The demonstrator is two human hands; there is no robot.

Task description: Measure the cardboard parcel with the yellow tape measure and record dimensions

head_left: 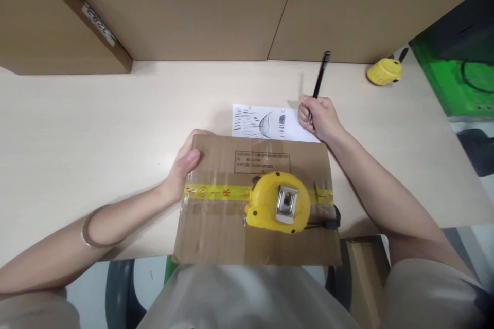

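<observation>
A small cardboard box point(231, 231) sealed with yellow tape lies at the table's near edge. A yellow tape measure point(278, 202) rests on top of it, metal clip up. My left hand point(184, 163) grips the box's far left corner, thumb on top. My right hand point(320, 117) is closed on a black pen point(320, 78), its tip down on a white sheet point(266, 123) with scribbles and a drawing, just behind the box.
Large cardboard boxes point(208, 5) line the back of the light wooden table point(96, 113), with another box point(57, 25) at the far left. A second yellow tape measure point(384, 71) sits at the back right. A green bin point(455, 77) stands to the right.
</observation>
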